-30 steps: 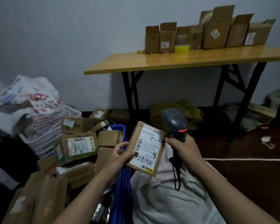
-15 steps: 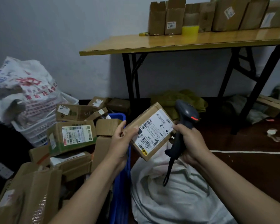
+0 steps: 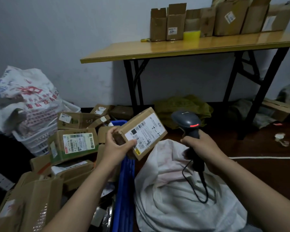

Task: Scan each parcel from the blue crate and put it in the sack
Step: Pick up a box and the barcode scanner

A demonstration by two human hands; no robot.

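The left hand (image 3: 117,146) is clamped on the near corner of a cardboard parcel (image 3: 155,124), fingers curled round its brown end and the thumb laid across the edge of the white shipping label (image 3: 144,133). The parcel is held in the air, tilted, label up, over the right wall of the blue crate (image 3: 124,181) and just beside the near edge of the white sack (image 3: 182,206). The right hand (image 3: 199,144) is closed round the handle of a barcode scanner (image 3: 187,122), which is held upright just right of the parcel, apart from it, with a red light showing on its head; its cable (image 3: 201,190) hangs in a loop against the sack. Many more cardboard parcels are heaped in and around the crate on the left, among them a green-banded box (image 3: 74,144).

The scanning step is judged to be in hand, or barely finished: label and scanner are presented side by side, but whether the code has been read cannot be told. Next, the parcel would need to be carried right and down to the sack and let go there. The sack's cloth lies slumped and folded, and no open mouth can be made out, so an opening may first have to be found or pulled apart, with the scanner kept clear of the drop
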